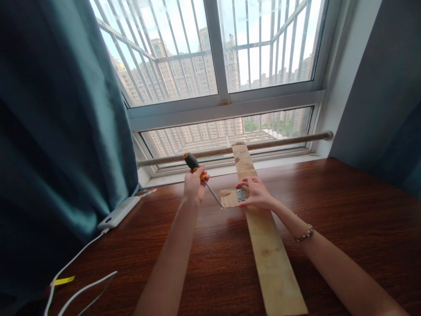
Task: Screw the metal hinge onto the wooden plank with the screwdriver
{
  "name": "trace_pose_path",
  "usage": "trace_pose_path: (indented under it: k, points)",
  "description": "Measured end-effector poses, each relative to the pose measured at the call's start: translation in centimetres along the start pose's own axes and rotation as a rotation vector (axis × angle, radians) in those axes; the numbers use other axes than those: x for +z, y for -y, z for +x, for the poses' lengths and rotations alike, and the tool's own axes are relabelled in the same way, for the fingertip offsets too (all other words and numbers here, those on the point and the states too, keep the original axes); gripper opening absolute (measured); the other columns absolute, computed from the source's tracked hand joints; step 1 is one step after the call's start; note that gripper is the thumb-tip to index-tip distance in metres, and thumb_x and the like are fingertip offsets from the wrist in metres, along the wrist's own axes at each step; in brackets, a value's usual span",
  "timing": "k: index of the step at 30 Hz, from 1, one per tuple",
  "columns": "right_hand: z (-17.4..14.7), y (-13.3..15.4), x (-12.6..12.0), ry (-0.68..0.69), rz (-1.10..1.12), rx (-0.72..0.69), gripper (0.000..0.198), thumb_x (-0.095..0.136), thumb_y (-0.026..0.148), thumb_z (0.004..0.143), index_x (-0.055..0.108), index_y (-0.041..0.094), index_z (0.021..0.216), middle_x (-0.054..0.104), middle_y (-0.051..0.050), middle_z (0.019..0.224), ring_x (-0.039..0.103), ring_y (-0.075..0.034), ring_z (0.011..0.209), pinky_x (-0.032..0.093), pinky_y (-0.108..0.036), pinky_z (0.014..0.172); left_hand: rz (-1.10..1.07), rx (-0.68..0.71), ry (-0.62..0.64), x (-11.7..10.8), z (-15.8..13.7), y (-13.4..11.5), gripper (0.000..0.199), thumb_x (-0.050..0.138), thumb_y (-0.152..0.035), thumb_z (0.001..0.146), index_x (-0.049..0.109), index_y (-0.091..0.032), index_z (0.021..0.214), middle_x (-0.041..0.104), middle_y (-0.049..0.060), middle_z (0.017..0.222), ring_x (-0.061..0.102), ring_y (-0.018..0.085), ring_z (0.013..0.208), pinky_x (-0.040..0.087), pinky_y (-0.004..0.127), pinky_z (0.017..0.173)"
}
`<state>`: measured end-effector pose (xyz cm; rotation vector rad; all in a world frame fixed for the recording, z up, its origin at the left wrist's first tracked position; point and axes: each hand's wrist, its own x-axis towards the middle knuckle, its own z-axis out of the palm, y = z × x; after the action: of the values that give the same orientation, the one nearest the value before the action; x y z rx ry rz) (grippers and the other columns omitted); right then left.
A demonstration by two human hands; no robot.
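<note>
My left hand (195,184) is closed around a screwdriver (192,162) with a black and yellow handle. Its metal shaft slants down to the right, and the tip is at the left end of a small wood piece (229,198). Fingers of my right hand (255,193) curl about a silver metal hinge (241,194), which lies across the small piece and the edge of a long wooden board (274,259). My thumb and fingertips grip it at its near and far sides. Part of the board is hidden under that hand.
A brown wood-grain tabletop (213,272) carries everything. On the left are a white power strip (120,211), white cables (85,289) and a dark teal curtain (98,109). Behind, a rail (289,140) crosses below the barred window, near the board's far end.
</note>
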<state>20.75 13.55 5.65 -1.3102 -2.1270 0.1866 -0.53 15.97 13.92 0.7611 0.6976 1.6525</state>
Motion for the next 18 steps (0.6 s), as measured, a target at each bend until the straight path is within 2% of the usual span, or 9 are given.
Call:
trace_pose_path:
  k: [3, 5, 7, 9, 11, 13, 18]
  points:
    - [0.0, 0.0, 0.0, 0.005, -0.001, 0.005, 0.069, 0.075, 0.053, 0.047, 0.058, 0.027, 0.108, 0.051, -0.002, 0.109, 0.043, -0.024, 0.104, 0.031, -0.038, 0.094, 0.087, -0.374, -0.062, -2.8, -0.3, 1.5, 0.015, 0.055, 0.0, 0.075, 0.047, -0.01, 0.068, 0.046, -0.002, 0.059, 0.04, 0.0, 0.039, 0.029, 0.007, 0.03]
    - [0.0, 0.0, 0.0, 0.004, -0.005, 0.01, 0.07, 0.075, 0.052, 0.046, 0.058, 0.027, 0.109, 0.051, -0.003, 0.109, 0.042, -0.024, 0.104, 0.031, -0.038, 0.094, 0.112, -0.605, -0.09, -4.5, -0.7, 2.8, 0.009, 0.054, -0.003, 0.078, 0.049, -0.008, 0.072, 0.053, 0.003, 0.066, 0.036, -0.003, 0.035, 0.03, 0.006, 0.029]
    - [0.0, 0.1, 0.0, -0.001, -0.01, 0.011, 0.07, 0.076, 0.051, 0.047, 0.058, 0.026, 0.109, 0.051, -0.003, 0.109, 0.042, -0.024, 0.104, 0.031, -0.038, 0.094, 0.097, -0.77, -0.059, -5.7, -1.2, 4.0, 0.005, 0.053, -0.006, 0.081, 0.051, -0.006, 0.076, 0.056, 0.006, 0.071, 0.034, -0.005, 0.033, 0.032, 0.005, 0.029]
    - [0.0, 0.1, -0.1, -0.001, -0.013, 0.01, 0.069, 0.076, 0.05, 0.048, 0.058, 0.026, 0.11, 0.051, -0.004, 0.11, 0.042, -0.024, 0.104, 0.031, -0.038, 0.093, 0.065, -0.88, 0.005, -6.3, -1.7, 5.0, 0.006, 0.052, -0.008, 0.082, 0.052, -0.007, 0.076, 0.053, 0.003, 0.065, 0.033, -0.005, 0.031, 0.032, 0.004, 0.029]
    - [0.0, 0.2, -0.1, 0.006, -0.014, 0.013, 0.069, 0.076, 0.05, 0.048, 0.057, 0.025, 0.11, 0.051, -0.004, 0.11, 0.042, -0.024, 0.104, 0.032, -0.038, 0.093, 0.084, -0.915, 0.033, -6.4, -2.1, 5.7, 0.012, 0.053, -0.007, 0.081, 0.05, -0.008, 0.07, 0.046, -0.003, 0.055, 0.033, -0.004, 0.029, 0.031, 0.004, 0.029]
    - [-0.1, 0.1, -0.1, 0.01, -0.015, 0.012, 0.07, 0.075, 0.051, 0.048, 0.057, 0.025, 0.11, 0.051, -0.004, 0.11, 0.042, -0.025, 0.104, 0.032, -0.038, 0.093, 0.157, -0.869, 0.022, -6.2, -2.4, 6.1, 0.017, 0.055, -0.003, 0.078, 0.048, -0.009, 0.064, 0.041, -0.006, 0.049, 0.033, -0.003, 0.028, 0.031, 0.005, 0.029]
    - [0.0, -0.2, 0.2, 0.023, 0.007, 0.012, 0.077, 0.076, 0.054, 0.045, 0.055, 0.025, 0.113, 0.05, -0.006, 0.117, 0.041, -0.026, 0.109, 0.031, -0.041, 0.096, 0.259, -0.712, 0.009, -5.7, -3.0, 6.4, 0.018, 0.061, 0.002, 0.07, 0.049, -0.009, 0.062, 0.043, -0.005, 0.045, 0.036, -0.002, 0.029, 0.035, 0.007, 0.032]
